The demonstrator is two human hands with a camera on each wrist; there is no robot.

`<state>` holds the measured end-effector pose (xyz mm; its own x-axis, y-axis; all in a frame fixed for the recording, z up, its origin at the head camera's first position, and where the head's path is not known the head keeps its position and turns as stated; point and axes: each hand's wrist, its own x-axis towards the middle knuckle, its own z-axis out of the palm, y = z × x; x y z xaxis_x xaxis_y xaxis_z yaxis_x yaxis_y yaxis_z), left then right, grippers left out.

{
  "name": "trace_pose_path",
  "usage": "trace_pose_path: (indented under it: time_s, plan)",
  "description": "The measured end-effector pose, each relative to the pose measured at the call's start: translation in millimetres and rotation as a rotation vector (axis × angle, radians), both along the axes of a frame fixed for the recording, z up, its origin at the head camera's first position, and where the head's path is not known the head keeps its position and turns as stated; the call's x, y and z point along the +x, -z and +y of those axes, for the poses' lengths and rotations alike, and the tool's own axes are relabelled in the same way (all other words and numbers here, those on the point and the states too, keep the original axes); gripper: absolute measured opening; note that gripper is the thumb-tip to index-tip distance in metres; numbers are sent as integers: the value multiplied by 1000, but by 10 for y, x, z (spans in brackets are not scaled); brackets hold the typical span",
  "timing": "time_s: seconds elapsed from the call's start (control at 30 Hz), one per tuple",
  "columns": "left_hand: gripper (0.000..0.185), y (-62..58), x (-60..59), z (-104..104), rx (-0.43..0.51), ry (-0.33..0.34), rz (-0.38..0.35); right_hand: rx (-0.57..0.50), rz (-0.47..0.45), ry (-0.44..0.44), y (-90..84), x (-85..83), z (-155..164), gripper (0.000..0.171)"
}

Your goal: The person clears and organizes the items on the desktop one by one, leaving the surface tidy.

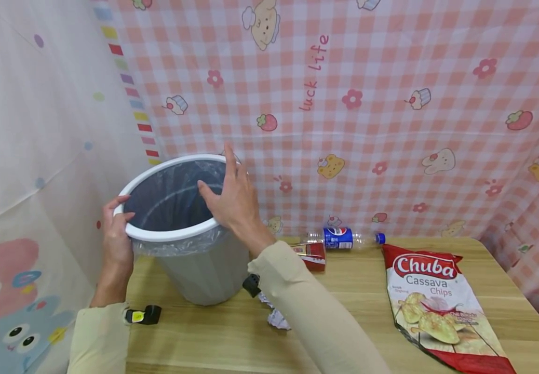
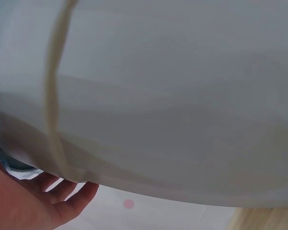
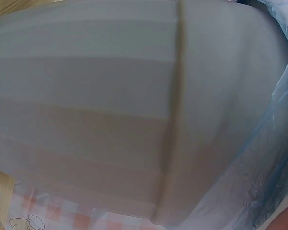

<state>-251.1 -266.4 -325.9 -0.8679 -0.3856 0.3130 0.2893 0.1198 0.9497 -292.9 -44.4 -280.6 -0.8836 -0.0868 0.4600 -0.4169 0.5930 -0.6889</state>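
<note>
The left hand (image 1: 116,235) holds the white rim of the grey bin (image 1: 204,275), and the right hand (image 1: 233,200) rests flat on the other side, fingers straight

Bright, even indoor light — soft shadows, edge-warped head view, both wrist views blurred close-ups.

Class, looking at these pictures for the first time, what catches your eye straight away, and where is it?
The grey bin with its white rim, at the table's left end, held at the rim by the left hand and touched by the right hand. Next, the red Chuba chips bag lying on the right, below a Pepsi bottle on its side.
</note>
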Motion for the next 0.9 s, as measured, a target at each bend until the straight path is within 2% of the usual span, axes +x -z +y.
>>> trace_pose_path:
  time_s: [0.27,0.6,0.9]
  plan:
    - [43,8,7,-1,-8,-1,-6,-62,23,-37,14,-8,10,83]
    - [43,9,8,2,-27,-4,-5,-168,97,-137,49,30,98,72]
    - [43,-1,-5,3,2,5,3,-239,167,-184,24,86,255,67]
